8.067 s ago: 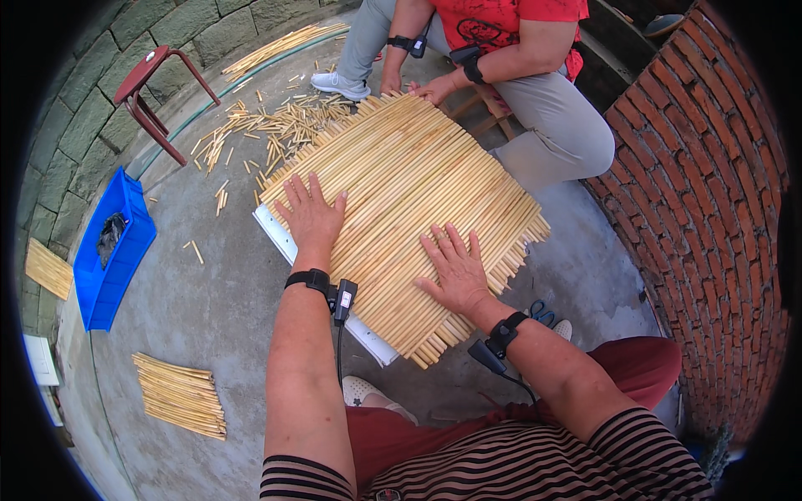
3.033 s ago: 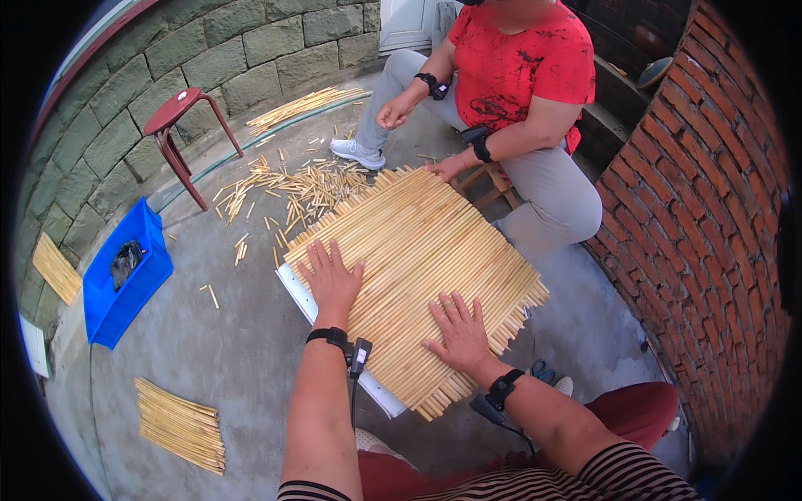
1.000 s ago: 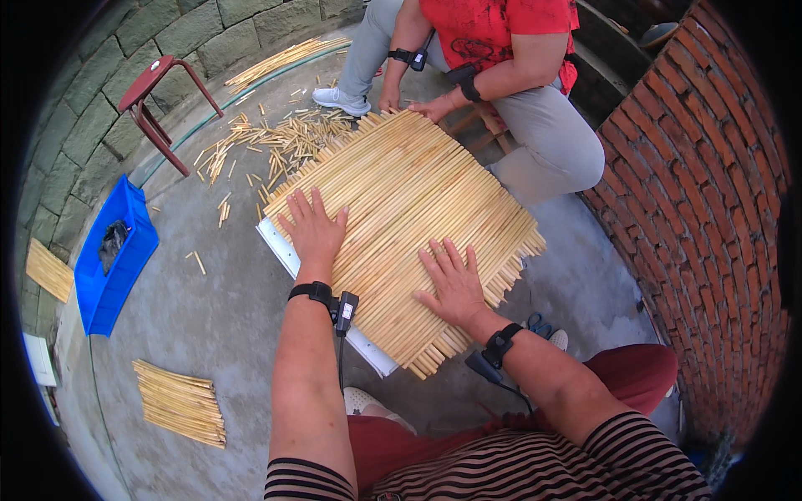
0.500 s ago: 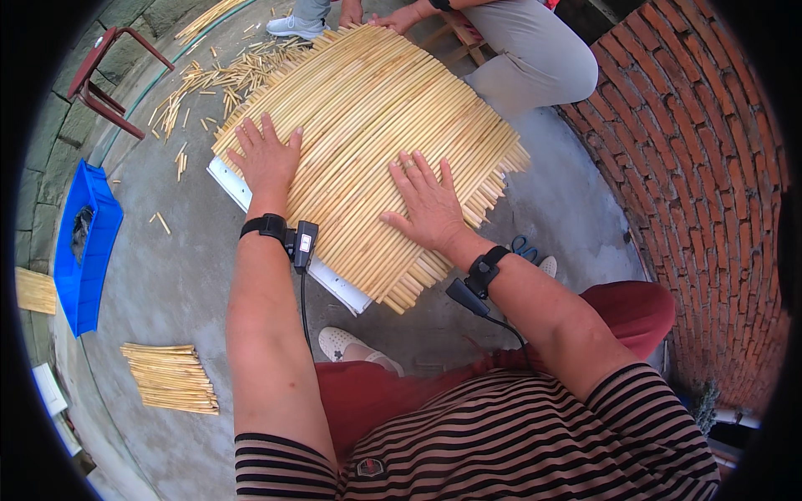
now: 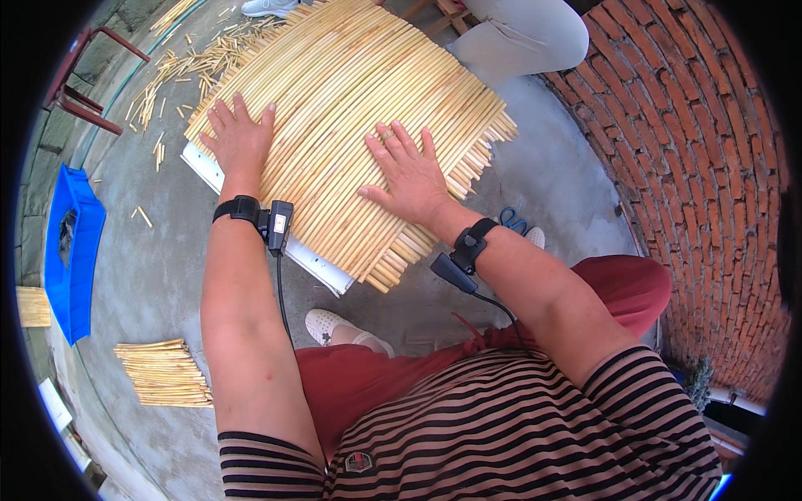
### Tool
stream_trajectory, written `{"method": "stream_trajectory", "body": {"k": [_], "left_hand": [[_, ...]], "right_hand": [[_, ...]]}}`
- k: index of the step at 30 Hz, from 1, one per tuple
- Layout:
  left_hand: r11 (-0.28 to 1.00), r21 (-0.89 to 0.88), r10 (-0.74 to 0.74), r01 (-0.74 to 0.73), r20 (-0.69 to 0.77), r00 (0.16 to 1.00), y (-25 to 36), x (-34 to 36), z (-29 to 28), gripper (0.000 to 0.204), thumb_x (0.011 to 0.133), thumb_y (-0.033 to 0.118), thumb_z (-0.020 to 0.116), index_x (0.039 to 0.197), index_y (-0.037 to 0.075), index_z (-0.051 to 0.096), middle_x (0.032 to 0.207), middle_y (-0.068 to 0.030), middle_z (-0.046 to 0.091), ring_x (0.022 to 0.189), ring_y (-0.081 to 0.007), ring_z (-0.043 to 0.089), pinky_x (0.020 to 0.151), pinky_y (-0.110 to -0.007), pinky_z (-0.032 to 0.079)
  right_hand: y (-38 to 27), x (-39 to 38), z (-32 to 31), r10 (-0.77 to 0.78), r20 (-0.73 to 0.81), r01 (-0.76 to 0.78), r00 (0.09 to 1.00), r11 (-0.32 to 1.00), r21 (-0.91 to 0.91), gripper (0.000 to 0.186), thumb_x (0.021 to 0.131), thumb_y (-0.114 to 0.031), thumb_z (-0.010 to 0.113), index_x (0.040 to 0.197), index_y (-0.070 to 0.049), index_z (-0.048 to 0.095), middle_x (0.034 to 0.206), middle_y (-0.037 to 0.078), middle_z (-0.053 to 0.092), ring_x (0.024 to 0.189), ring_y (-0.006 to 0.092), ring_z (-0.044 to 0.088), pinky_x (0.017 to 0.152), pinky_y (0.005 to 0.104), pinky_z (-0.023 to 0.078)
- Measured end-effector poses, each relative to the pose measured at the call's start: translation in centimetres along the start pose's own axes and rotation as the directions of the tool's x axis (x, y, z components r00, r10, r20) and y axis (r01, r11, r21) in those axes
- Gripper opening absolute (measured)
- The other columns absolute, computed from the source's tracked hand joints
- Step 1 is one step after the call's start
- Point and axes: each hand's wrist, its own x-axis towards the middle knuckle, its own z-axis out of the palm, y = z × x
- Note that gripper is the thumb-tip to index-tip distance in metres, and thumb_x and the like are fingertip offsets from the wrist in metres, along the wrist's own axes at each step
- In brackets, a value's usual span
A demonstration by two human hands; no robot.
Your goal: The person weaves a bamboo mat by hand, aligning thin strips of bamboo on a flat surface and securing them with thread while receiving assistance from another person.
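Observation:
In front of me lies a wide layer of pale yellow reed-like sticks (image 5: 334, 108), set side by side in long parallel rows. Their ends are uneven along the right and near edges, where a lower layer of sticks shows. My left hand (image 5: 240, 140) rests flat on the left part, fingers spread. Nearer the middle, my right hand (image 5: 407, 171) also lies flat with its fingers apart. Neither hand holds anything. Under the left edge of the sticks a white board (image 5: 317, 269) sticks out.
Short cut stick pieces (image 5: 213, 60) litter the floor at the far left. A blue bin (image 5: 77, 284), a stick bundle (image 5: 163, 373) and a dark red stool (image 5: 88, 108) stand left. Scissors (image 5: 512, 220) lie near my foot. A co-worker's knee (image 5: 526, 42) is beyond; a brick wall (image 5: 685, 167) rises right.
Both hands stay flat on the sticks. The whole scene has shifted slightly up and left in the view, and the co-worker's hands have mostly passed out of the picture.

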Motion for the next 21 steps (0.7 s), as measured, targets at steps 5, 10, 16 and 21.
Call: {"method": "stream_trajectory", "body": {"k": [5,10,16,21], "left_hand": [[1.000,0.015,-0.008,0.008,0.015,1.000,0.17,0.02,-0.48,0.084,0.102,0.066,0.040,0.165,0.012,0.027,0.172,-0.0193,0.019,0.161,-0.0361,0.011,0.126,-0.063,0.009],[1.000,0.016,-0.010,0.009,0.024,1.000,0.24,-0.10,-0.63,0.083,0.103,0.065,0.040,0.166,0.012,0.027,0.172,-0.0192,0.019,0.161,-0.0366,0.011,0.126,-0.063,0.008],[1.000,0.015,-0.003,0.002,0.025,1.000,0.13,-0.20,-0.53,0.082,0.103,0.064,0.039,0.166,0.013,0.026,0.172,-0.0191,0.019,0.161,-0.0369,0.011,0.126,-0.063,0.008],[1.000,0.014,0.002,-0.002,0.005,1.000,0.16,-0.25,-0.41,0.083,0.103,0.064,0.040,0.165,0.012,0.027,0.172,-0.0195,0.019,0.160,-0.0370,0.012,0.126,-0.063,0.008]], "right_hand": [[-0.12,0.05,-0.50,0.007,0.038,-0.007,0.999,1.000,-0.001,0.090,0.098,-0.073,0.041,0.165,-0.016,0.025,0.171,0.011,0.023,0.160,0.0305,0.013,0.129,0.0585,0.004],[-0.21,0.23,-0.95,0.023,0.109,-0.018,0.994,0.999,-0.041,0.090,0.100,-0.074,0.034,0.167,-0.015,0.021,0.173,0.008,0.020,0.161,0.0274,0.008,0.129,0.0584,0.001],[-0.22,0.17,-1.06,0.023,0.105,-0.022,0.994,1.000,-0.003,0.089,0.100,-0.073,0.037,0.166,-0.016,0.022,0.173,0.008,0.020,0.161,0.0279,0.009,0.129,0.0586,0.001],[-0.12,0.07,-0.65,0.017,0.070,-0.018,0.997,1.000,0.012,0.088,0.100,-0.072,0.038,0.166,-0.015,0.023,0.172,0.010,0.022,0.161,0.0286,0.010,0.128,0.0593,0.001]]}}
